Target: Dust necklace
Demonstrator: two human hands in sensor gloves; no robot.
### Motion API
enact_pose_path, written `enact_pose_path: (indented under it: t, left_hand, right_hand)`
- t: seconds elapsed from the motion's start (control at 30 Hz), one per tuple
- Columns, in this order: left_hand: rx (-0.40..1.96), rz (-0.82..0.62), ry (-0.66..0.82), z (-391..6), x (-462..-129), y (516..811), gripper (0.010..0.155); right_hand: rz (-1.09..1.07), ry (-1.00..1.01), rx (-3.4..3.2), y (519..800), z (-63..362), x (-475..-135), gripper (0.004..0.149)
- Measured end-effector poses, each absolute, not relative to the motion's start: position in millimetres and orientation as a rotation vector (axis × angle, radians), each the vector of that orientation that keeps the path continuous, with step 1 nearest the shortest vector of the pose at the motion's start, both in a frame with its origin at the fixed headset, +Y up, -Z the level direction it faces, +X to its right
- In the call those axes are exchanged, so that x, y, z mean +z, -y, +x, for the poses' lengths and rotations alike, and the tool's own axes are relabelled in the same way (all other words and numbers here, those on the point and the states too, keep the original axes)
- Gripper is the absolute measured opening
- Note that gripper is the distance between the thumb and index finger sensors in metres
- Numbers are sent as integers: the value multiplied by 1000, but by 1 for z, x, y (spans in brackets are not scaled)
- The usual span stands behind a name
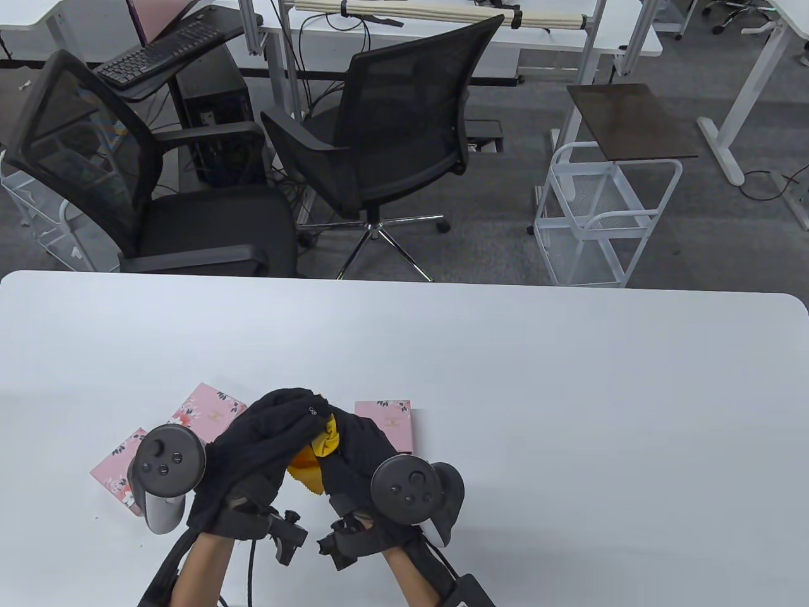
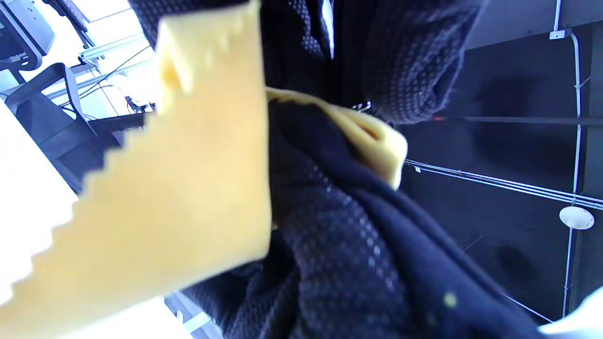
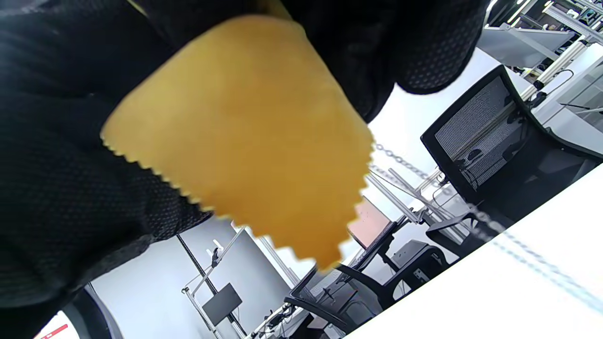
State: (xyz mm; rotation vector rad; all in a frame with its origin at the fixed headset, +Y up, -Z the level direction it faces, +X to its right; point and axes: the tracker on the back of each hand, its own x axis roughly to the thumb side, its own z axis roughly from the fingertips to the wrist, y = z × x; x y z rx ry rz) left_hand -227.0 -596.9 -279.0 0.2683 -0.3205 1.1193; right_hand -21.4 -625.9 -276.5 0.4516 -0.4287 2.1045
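Table view: pink boxes (image 1: 205,414) lay left and right behind both hands; left hand (image 1: 265,442) and right hand (image 1: 360,452) closed together over a yellow cloth (image 1: 316,452), necklace hidden. Left wrist view: cloth (image 2: 188,188) blurred. Right wrist view: a silver chain (image 3: 405,162) hung from the cloth-wrapped grip.

Bright even overhead light, soft shadows, wrist views blurred close up, backgrounds overexposed

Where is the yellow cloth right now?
The cloth is bunched between the left hand and the right hand, at the table's near edge in the table view, with pink boxes on either side.
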Motion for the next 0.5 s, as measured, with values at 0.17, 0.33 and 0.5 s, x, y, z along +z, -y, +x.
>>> enact_pose_path:
  t: [0.17, 0.33, 0.5]
  left_hand:
    - [1129, 297, 314, -228, -277, 596, 37]
    - [1127, 324, 310, -230, -277, 595, 36]
    - [1139, 340, 309, -231, -276, 595, 36]
  right_hand:
    - [465, 456, 2142, 626, -23, -275, 39]
    - [556, 431, 2158, 622, -26, -273, 39]
    - [532, 395, 2133, 623, -24, -275, 39]
